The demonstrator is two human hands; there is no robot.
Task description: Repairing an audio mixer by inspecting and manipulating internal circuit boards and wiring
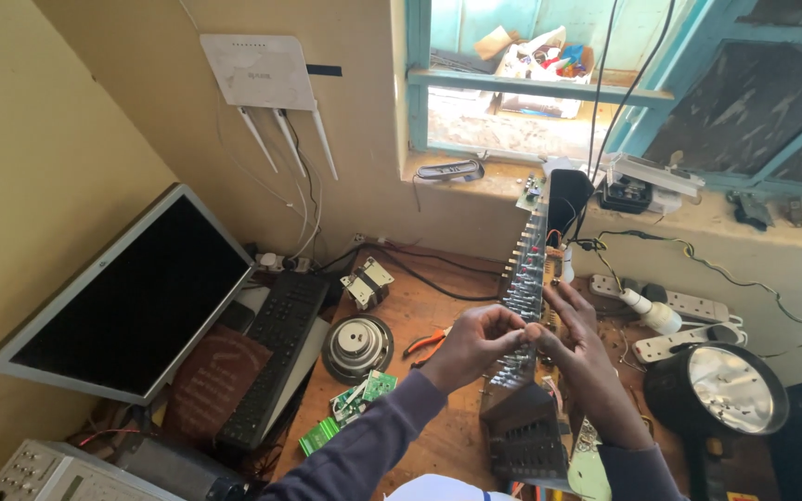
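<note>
Cluttered wooden workbench (438,436) set against a yellow wall beneath a blue-framed window (549,88), seen from above. At centre, a long electronics chassis (523,306) with a front panel of many small knobs stands tilted on the bench, its far end leaning toward the window sill and its near end by the person's body. Left hand (475,341) is on the knob-covered face of the chassis, fingers curled narrowly and pinched at the panel; what, if anything, is between the fingertips cannot be told. Right hand (575,339) lies against the right side of the chassis, fingers extended along its edge and thumb meeting the left hand's fingertips, bracing rather than enclosing it. Just left of the chassis lie orange-handled pliers (424,343), then a loose loudspeaker driver (356,346), with a small transformer (367,281) beyond it and green circuit boards (353,408) nearer the viewer. Farther left of the chassis rest a black keyboard (276,357) and a flat monitor (127,297) with a dark screen. Right of the chassis are white power strips (689,320) and a large round-lens spotlight torch (726,390). Above and left of the chassis, a white router (257,70) with antennas hangs on the wall.
</note>
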